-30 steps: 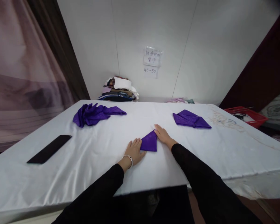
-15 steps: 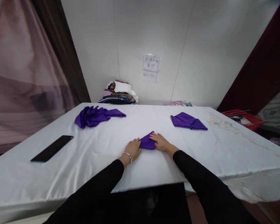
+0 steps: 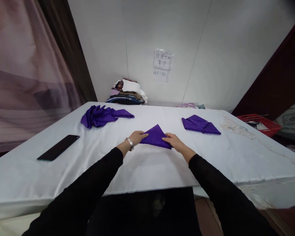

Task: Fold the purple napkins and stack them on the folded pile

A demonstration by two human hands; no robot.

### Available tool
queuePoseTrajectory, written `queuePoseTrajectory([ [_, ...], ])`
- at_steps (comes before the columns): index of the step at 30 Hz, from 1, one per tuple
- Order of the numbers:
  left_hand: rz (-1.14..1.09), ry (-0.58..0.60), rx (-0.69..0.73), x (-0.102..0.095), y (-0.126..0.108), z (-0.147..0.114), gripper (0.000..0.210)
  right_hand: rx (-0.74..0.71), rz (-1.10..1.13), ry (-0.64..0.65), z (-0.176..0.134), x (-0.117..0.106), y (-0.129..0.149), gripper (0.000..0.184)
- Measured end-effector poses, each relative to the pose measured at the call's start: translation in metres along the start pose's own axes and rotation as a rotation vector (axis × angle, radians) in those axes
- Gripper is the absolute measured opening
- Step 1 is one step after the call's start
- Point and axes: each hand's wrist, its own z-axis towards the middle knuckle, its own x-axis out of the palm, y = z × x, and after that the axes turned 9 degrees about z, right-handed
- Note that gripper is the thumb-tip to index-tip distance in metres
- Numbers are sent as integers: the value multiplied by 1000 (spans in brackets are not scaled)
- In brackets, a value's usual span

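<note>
A purple cloth napkin (image 3: 155,136), folded into a triangle with its point away from me, is held between my hands above the white tablecloth or resting on it; I cannot tell which. My left hand (image 3: 137,137) pinches its left corner, thumb on top and fingers underneath. On the right side, my right hand (image 3: 172,141) grips the edge in the same way, with the thumb over the cloth. A silver bracelet (image 3: 130,144) circles my left wrist.
On the white-covered table (image 3: 147,173) lie a crumpled purple cloth (image 3: 98,116), a folded purple napkin (image 3: 201,125) and a flat black panel (image 3: 59,148). Stacked fabrics (image 3: 127,92) sit by the wall. A red basket (image 3: 269,126) stands beyond the right edge.
Both hands have gone from lying flat on the napkin to gripping its sides. They have moved apart, and the napkin now shows as a wider triangle, slightly farther from me.
</note>
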Motion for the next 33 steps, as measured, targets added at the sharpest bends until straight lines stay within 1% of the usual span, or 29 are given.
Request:
queuePoseTrajectory([
  [3,125,47,-50,14,11,-3,23,93,-130,-38,1,5,-1,32],
  [4,161,45,-62,20,15,-6,20,101,-171,-58,0,9,-2,31],
  [6,260,15,-31,30,21,-12,21,96,-251,-97,-5,18,-6,30],
  [9,417,-47,99,39,21,-17,29,62,-345,-142,-16,27,-8,29],
  [12,522,-83,287,45,11,-16,41,44,-512,-167,-23,28,-8,31],
  [14,571,-37,419,53,5,-14,51,26,-603,-162,-24,26,-5,32],
  [16,603,65,470,62,4,-13,61,-29,-608,-145,-21,25,1,33],
  [18,626,145,462,69,7,-13,69,-127,-564,-105,-16,28,11,37],
  [19,631,161,455,72,9,-13,71,-172,-536,-70,-12,31,16,40],
  [21,626,155,469,74,12,-14,71,-228,-486,18,-3,40,25,49],
  [23,626,144,488,73,13,-15,69,-238,-454,115,5,51,28,59],
  [25,638,146,486,71,12,-16,68,-225,-437,178,10,58,25,64],
  [28,662,163,448,70,9,-16,69,-195,-451,181,9,59,9,68],
  [33,686,153,427,72,13,-14,71,-181,-527,144,-11,39,-14,69],
])
